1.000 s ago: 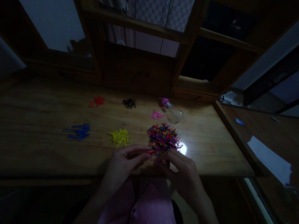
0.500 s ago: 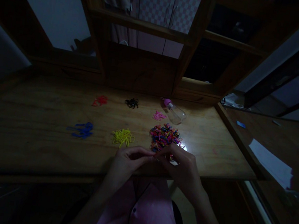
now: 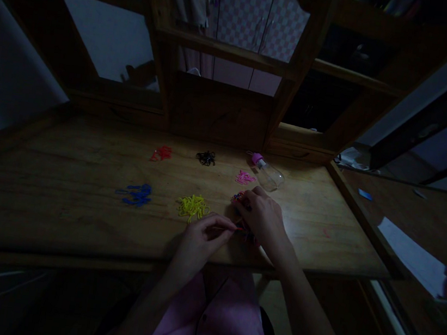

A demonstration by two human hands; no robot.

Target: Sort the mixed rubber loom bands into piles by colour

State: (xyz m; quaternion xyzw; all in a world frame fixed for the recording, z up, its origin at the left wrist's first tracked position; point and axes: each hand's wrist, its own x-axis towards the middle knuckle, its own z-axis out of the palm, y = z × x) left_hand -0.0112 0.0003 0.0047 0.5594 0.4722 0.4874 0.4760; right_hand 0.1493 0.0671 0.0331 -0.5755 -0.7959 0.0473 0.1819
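My left hand [image 3: 208, 235] is closed in a pinch at the table's front, with a small red rubber band [image 3: 239, 228] at its fingertips. My right hand [image 3: 263, 212] lies over the mixed pile of coloured rubber bands [image 3: 239, 196], its fingers curled down into it; what they grip is hidden. To the left of the mixed pile is a heap of yellow rubber bands [image 3: 192, 206], close beyond my left hand. Pink rubber bands [image 3: 244, 177] lie just behind the mixed pile.
Farther left are blue rubber bands [image 3: 137, 194], with red ones [image 3: 161, 153] and black ones [image 3: 206, 158] behind. A clear bottle with a pink cap [image 3: 269, 177] lies at the back right. Wooden shelving [image 3: 218, 109] borders the desk; white paper [image 3: 412, 255] rests on the right-hand surface.
My right hand has left my left fingertips and moved up over the mixed pile. My left hand keeps its pinch. The whole view has shifted slightly.
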